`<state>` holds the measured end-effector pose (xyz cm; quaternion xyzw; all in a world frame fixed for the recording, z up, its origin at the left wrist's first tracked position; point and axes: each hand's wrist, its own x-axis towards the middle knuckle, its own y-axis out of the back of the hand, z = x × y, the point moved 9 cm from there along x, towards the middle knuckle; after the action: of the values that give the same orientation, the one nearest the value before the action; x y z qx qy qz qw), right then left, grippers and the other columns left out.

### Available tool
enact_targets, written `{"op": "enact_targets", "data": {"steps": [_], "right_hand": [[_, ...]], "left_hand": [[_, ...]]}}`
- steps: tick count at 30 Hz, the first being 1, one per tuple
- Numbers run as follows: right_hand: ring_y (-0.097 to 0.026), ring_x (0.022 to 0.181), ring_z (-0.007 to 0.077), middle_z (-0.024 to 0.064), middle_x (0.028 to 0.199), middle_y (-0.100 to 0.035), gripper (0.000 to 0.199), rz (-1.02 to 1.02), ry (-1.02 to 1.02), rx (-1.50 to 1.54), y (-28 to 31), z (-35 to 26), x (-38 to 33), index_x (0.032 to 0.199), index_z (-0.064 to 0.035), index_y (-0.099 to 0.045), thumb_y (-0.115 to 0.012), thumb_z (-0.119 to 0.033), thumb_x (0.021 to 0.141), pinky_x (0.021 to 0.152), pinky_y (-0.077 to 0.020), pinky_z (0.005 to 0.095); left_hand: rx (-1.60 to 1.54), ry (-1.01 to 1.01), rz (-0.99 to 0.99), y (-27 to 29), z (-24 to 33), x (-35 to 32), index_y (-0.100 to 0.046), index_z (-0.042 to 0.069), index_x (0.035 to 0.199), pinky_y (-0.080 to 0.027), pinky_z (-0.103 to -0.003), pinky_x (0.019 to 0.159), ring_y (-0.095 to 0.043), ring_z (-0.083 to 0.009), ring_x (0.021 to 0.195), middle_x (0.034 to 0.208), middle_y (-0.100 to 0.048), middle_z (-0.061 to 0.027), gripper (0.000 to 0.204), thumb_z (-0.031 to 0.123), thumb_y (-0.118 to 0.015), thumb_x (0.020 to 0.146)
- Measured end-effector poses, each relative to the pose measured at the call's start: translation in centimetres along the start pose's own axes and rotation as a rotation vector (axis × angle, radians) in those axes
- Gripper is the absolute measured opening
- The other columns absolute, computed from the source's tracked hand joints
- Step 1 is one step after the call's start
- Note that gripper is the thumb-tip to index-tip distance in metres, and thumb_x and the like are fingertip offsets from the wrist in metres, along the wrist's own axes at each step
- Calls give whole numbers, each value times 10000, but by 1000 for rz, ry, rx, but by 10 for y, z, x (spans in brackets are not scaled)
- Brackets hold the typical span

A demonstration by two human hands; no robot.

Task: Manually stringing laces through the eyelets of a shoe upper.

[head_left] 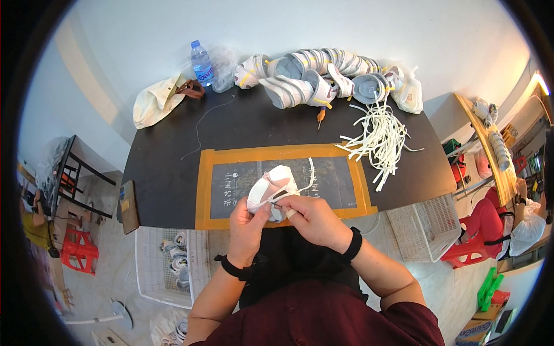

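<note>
A small white and pale pink shoe upper (266,189) is held just above the table's front edge. My left hand (247,226) is closed on its near left side, thumb pressed against it. My right hand (316,220) is closed in a pinch at the upper's right side; a thin dark tip shows by its fingers, too small to name. A white shoelace (312,173) rises in a curve from the upper beside the right hand. A light band wraps one right finger. Beneath lies a dark printed sheet (231,179) edged with orange-brown tape.
Stacked shoe uppers (323,60) line the back of the dark table (156,167). White laces (384,135) hang at right; an orange-handled tool (321,115) lies near. A bottle (201,63), cloth bag (156,104) and phone (128,205) stand left. Crates (424,228) flank me; people sit further off.
</note>
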<state>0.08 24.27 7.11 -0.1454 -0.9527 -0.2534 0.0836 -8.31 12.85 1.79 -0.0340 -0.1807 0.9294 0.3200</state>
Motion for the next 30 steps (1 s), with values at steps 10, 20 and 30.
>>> {"op": "enact_targets", "data": {"steps": [10, 20, 30], "right_hand": [[-660, 763, 293, 157, 850, -654, 150, 54, -72, 31, -3, 6, 0, 1042, -43, -631, -553, -67, 916, 712, -517, 351], [-660, 745, 368, 191, 827, -659, 274, -254, 37, -631, -23, -23, 26, 1047, -55, -578, -550, -12, 778, 645, -527, 451], [-642, 724, 370, 180, 789, -624, 191, -445, 142, -770, -42, -14, 41, 994, -15, -565, -519, 18, 811, 613, -507, 452]], "left_hand": [[355, -133, 1, 0, 10, 0, -618, -4, 1048, -470, -240, 746, -554, -68, 853, 942, -631, -24, 152, 106, -628, 943], [578, -274, 43, 10, 4, 1, -643, -19, 1044, -508, -342, 779, -651, -283, 880, 952, -655, -161, 212, 72, -648, 852], [478, -232, 55, 11, 3, 11, -615, 2, 1044, -492, -401, 771, -612, -375, 887, 939, -626, -193, 187, 43, -607, 862]]}}
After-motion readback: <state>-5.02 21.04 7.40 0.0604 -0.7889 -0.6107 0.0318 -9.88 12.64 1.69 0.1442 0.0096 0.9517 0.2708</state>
